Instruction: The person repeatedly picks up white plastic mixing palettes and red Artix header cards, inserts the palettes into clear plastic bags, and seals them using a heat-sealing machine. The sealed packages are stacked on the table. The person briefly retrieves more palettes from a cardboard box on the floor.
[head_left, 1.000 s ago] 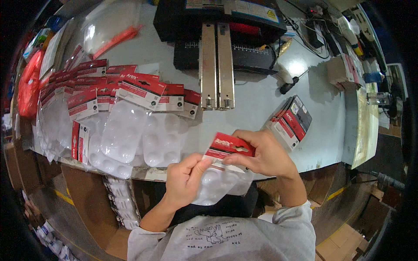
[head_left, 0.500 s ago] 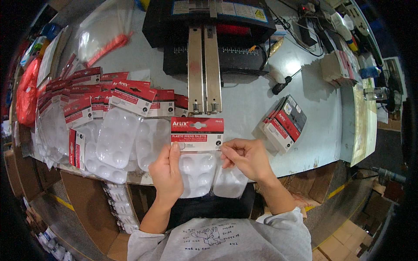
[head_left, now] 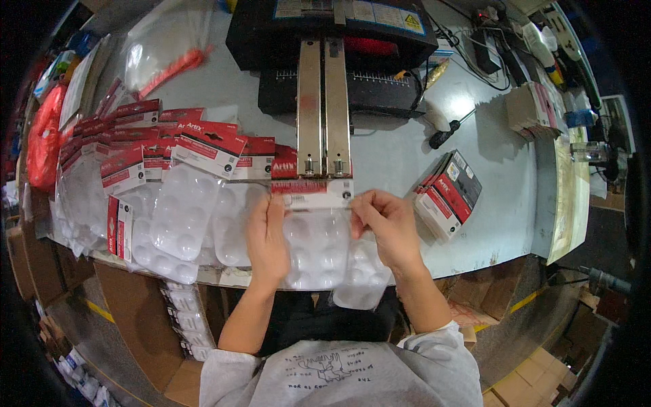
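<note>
My left hand (head_left: 268, 241) pinches the left end of a red and white header card (head_left: 317, 199), thumb on top. At the card's right end, my right hand (head_left: 388, 227) grips with thumb and bent fingers. Below the card hangs a white plastic mixing palette (head_left: 317, 247) in a clear bag. The card's upper part lies under the tips of two long metal arms (head_left: 310, 108) that reach out from a black machine (head_left: 291, 41), which hide some of it. Another bagged palette (head_left: 363, 281) rests at the table edge, under my right hand.
Several bagged palettes with red and white cards (head_left: 183, 217) are heaped on the left. A stack of header cards (head_left: 447, 197) sits on the right, near a black-handled screwdriver (head_left: 444, 134). Farther right is another card stack (head_left: 532, 112). Cables (head_left: 475, 71) run behind.
Both hands have moved the card and its palette away from me, so its top edge has gone from in front of the metal arms to beneath their tips.
</note>
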A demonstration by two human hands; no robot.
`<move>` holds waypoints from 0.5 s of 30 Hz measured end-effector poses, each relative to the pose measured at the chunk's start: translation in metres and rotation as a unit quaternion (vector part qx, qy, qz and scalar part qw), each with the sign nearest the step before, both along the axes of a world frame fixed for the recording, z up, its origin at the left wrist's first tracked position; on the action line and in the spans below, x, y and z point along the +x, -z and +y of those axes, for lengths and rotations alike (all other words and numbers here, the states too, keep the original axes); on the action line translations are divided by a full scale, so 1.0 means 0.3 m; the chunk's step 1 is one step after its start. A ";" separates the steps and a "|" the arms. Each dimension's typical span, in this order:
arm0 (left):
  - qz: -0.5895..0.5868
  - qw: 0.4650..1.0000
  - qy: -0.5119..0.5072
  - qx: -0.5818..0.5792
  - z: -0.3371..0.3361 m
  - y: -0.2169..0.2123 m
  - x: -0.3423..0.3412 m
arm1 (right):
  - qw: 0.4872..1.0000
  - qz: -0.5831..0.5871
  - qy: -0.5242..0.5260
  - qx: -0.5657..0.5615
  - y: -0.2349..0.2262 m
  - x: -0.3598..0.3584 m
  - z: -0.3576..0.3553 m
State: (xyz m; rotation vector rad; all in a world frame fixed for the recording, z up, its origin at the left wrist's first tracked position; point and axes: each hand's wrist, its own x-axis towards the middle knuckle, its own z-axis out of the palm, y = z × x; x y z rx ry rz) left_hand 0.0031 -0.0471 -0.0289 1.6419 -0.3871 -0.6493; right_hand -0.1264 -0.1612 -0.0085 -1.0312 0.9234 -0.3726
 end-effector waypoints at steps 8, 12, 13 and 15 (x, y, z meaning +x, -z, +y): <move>-0.050 0.998 0.006 0.036 -0.058 0.040 0.062 | 0.998 -0.043 0.041 -0.028 0.068 0.051 -0.023; -0.075 0.996 0.023 0.040 -0.021 0.075 0.050 | 0.996 -0.005 -0.003 -0.086 0.058 0.021 -0.037; -0.098 0.983 0.049 0.147 0.000 0.071 0.061 | 0.991 0.025 -0.013 -0.134 0.041 -0.001 -0.047; -0.208 0.939 0.122 0.244 0.065 0.028 0.107 | 0.948 0.104 0.002 -0.301 0.005 -0.064 -0.094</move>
